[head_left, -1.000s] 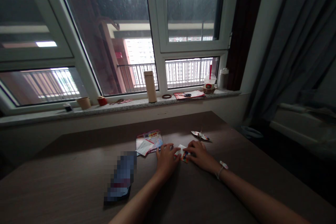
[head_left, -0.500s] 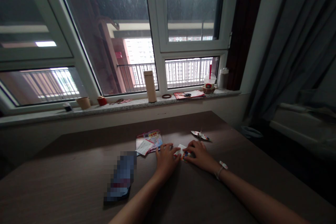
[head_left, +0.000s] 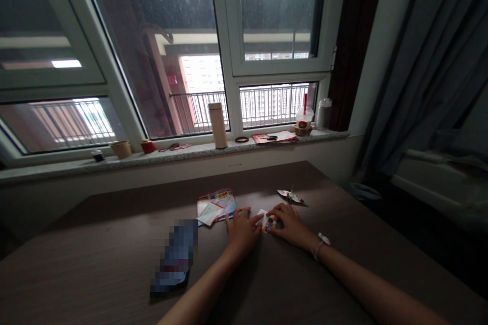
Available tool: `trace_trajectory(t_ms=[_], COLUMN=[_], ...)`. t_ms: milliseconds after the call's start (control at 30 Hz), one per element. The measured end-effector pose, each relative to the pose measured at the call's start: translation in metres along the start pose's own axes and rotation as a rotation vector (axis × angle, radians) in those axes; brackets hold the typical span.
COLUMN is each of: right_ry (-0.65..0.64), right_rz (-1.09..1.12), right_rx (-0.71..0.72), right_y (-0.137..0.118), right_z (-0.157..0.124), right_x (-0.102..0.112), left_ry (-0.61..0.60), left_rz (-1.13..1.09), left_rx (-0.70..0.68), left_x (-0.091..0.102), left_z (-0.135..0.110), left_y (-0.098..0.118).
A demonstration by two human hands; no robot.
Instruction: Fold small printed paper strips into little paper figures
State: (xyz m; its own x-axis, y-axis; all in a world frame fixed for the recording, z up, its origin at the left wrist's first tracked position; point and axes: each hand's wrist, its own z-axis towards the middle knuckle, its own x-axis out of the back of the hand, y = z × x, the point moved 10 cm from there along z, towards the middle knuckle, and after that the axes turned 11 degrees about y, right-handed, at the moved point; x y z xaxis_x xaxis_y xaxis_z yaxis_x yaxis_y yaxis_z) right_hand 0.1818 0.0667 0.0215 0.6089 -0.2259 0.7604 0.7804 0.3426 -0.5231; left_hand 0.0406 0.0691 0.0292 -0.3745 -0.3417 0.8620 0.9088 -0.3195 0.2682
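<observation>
A small piece of folded paper (head_left: 271, 224), white on one part and brightly printed on another, lies on the table between my hands. My left hand (head_left: 244, 231) rests on the tabletop with its fingers spread, the thumb and index tip at the paper's left side. From the right, my right hand (head_left: 290, 227) has its thumb and index finger closed on the paper's edge, the other fingers curled. Just beyond the right hand sits a folded paper crane (head_left: 291, 196). Fingers cover part of the paper, so its exact folds cannot be made out.
Printed sheets (head_left: 226, 201) with a white slip (head_left: 209, 213) on top lie beyond my left hand. A blurred-out dark blue object (head_left: 177, 256) is at the left. On the windowsill (head_left: 183, 151) stand a tan bottle (head_left: 218, 126), a cup with straw (head_left: 304, 118) and scissors on papers.
My right index finger has shifted slightly left over the paper. More of the coloured print shows now, and less of the white part. My left hand has barely moved.
</observation>
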Motion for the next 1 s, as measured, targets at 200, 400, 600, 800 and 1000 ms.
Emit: trace_trajectory(t_ms=[200, 400, 600, 800, 1000], right_ry=[0.015, 0.024, 0.026, 0.006, -0.024], right_rz=[0.019, 0.019, 0.023, -0.011, -0.093], right_rx=[-0.002, -0.001, 0.005, 0.007, 0.045], right_y=[-0.0008, -0.0027, -0.0044, -0.0014, -0.0014], right_z=[-0.0007, -0.0013, -0.0011, -0.0007, -0.0006], right_x=[0.0014, 0.0028, 0.0042, 0.0011, -0.0038], left_ry=[0.042, 0.077, 0.054, 0.004, 0.013], left_rz=[0.056, 0.096, 0.118, 0.15, 0.18], left_rx=[-0.045, -0.086, -0.086, -0.062, -0.1], left_x=[0.0026, 0.0013, -0.0038, -0.0062, -0.0058], left_z=[0.0022, 0.0023, 0.0038, 0.006, 0.0069], left_y=[0.0021, 0.0059, 0.0044, 0.0028, 0.0049])
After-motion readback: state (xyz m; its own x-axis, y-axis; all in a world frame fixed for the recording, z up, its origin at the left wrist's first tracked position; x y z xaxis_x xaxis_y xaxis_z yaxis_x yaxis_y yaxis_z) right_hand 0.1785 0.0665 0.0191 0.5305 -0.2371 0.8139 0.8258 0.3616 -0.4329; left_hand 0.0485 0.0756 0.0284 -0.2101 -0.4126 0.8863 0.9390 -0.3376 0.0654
